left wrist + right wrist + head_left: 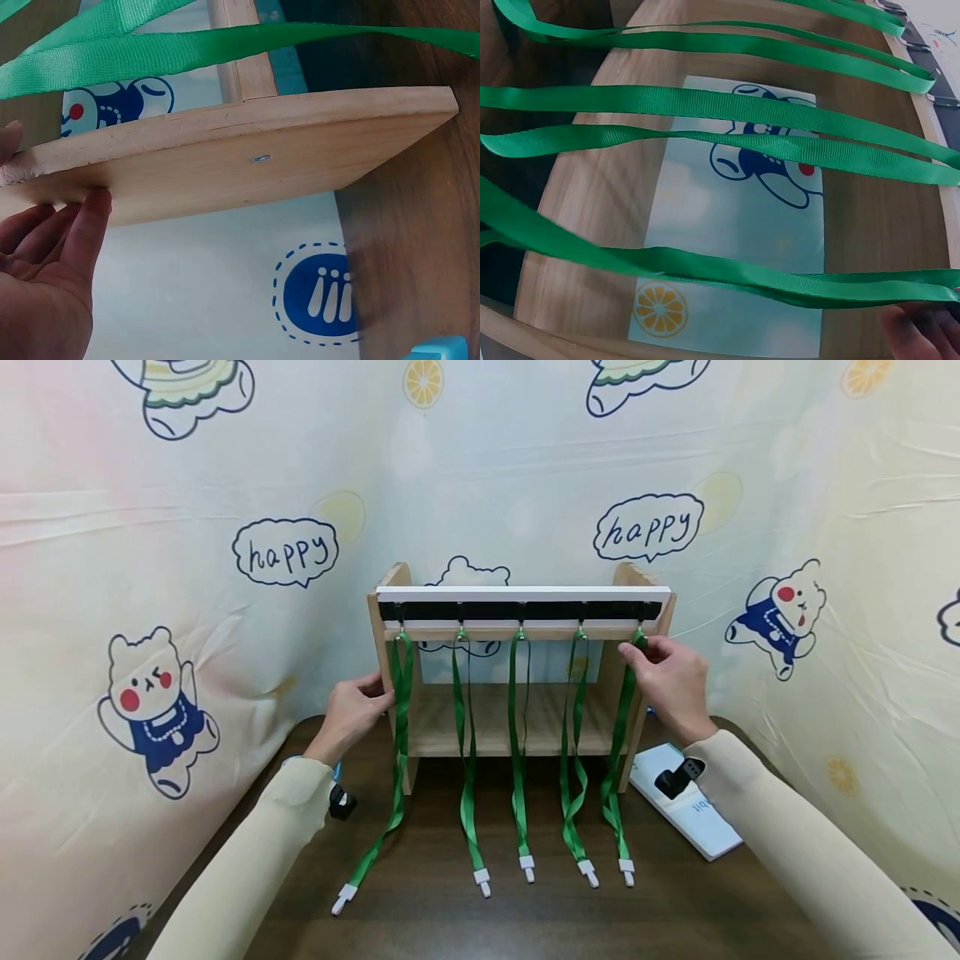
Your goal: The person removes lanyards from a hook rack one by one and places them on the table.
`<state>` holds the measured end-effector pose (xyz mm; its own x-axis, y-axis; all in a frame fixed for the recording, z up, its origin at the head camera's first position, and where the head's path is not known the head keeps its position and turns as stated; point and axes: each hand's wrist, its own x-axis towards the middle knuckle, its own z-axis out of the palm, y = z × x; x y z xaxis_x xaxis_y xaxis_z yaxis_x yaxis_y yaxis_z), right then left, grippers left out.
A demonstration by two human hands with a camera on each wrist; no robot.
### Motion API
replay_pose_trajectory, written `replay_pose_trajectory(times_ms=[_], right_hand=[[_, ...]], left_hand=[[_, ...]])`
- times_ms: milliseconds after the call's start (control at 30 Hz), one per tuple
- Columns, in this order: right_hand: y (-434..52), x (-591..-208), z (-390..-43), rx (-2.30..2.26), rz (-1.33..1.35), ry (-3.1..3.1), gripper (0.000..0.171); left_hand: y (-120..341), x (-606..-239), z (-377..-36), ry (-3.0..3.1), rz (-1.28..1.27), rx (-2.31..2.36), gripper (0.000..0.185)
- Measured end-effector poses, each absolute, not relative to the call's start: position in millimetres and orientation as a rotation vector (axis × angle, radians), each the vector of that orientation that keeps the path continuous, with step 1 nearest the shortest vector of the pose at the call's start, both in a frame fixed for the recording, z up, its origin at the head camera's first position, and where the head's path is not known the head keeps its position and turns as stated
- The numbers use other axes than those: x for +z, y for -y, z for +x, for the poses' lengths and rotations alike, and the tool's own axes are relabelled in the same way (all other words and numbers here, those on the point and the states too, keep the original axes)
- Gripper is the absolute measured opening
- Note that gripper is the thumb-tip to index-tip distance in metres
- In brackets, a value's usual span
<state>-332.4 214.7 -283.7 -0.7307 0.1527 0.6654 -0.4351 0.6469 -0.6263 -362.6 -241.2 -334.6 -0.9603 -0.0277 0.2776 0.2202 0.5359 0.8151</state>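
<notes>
A wooden rack [487,727] stands on the table, with a white-and-black strip [522,610] across its top front. Several green lanyards [465,777] hang from small hooks along that strip, their white clips [482,883] lying toward the table's front. My left hand [352,710] grips the rack's left side panel [225,161]; in the left wrist view the fingers press its outer face and the thumb is at the edge. At the upper right side panel, my right hand [675,681] holds the rack, its thumb overlapping the rightmost lanyard [621,735]. The right wrist view shows only a few fingertips [922,330].
A light blue and white box or booklet [686,797] lies on the dark brown table [525,927], right of the rack. A printed curtain [480,468] hangs behind and along both sides. The loose lanyard ends spread over the tabletop before the rack.
</notes>
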Motion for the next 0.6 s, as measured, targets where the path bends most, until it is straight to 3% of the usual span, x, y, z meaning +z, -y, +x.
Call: replay_pose_trajectory(times_ms=[300, 600], right_hand=[[-217.2, -278.6, -332.9, 1.124, 0.198, 2.152, 0.050], [-219.4, -275.8, -332.7, 1.128, 0.223, 2.139, 0.040]], left_hand=[[238.7, -334.2, -362.7, 2.528, -0.151, -1.379, 0.064], [239.6, -334.6, -361.1, 2.533, -0.151, -1.365, 0.065]])
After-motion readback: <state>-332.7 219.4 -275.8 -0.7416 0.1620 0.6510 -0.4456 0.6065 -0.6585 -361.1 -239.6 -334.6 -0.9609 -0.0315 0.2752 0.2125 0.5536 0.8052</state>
